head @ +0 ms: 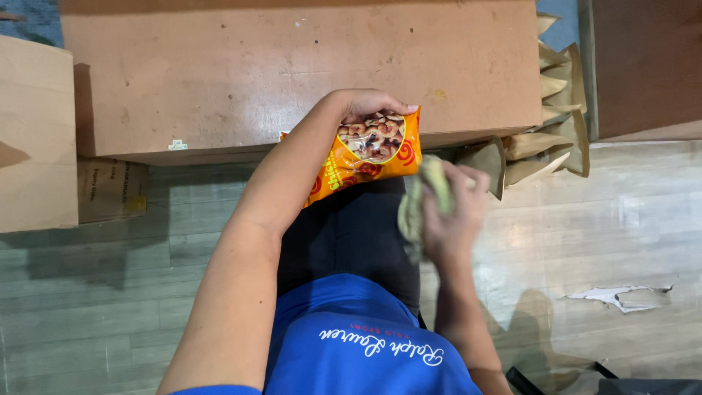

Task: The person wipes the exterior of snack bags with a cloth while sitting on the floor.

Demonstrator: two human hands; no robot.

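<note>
Left hand: the left hand (369, 104) curls over the top end of a glossy orange plastic snack bag printed with round snacks (365, 150), fingers wrapped on its upper edge, gripping it.
Right hand: the right hand (450, 219) is closed around a crumpled pale greenish cloth (420, 201), blurred, just right of the bag.
Snack bag: it lies tilted at the front edge of the brown worn wooden counter (256, 66), partly over the person's dark lap.
Cloth: bunched in the fist, touching or just beside the bag's right end; I cannot tell which.
Around: flat brown paper bags (559, 128) stand in a row right of the counter; a plain cardboard box (36, 139) sits at the left; grey wood-plank floor (102, 292) lies below.
</note>
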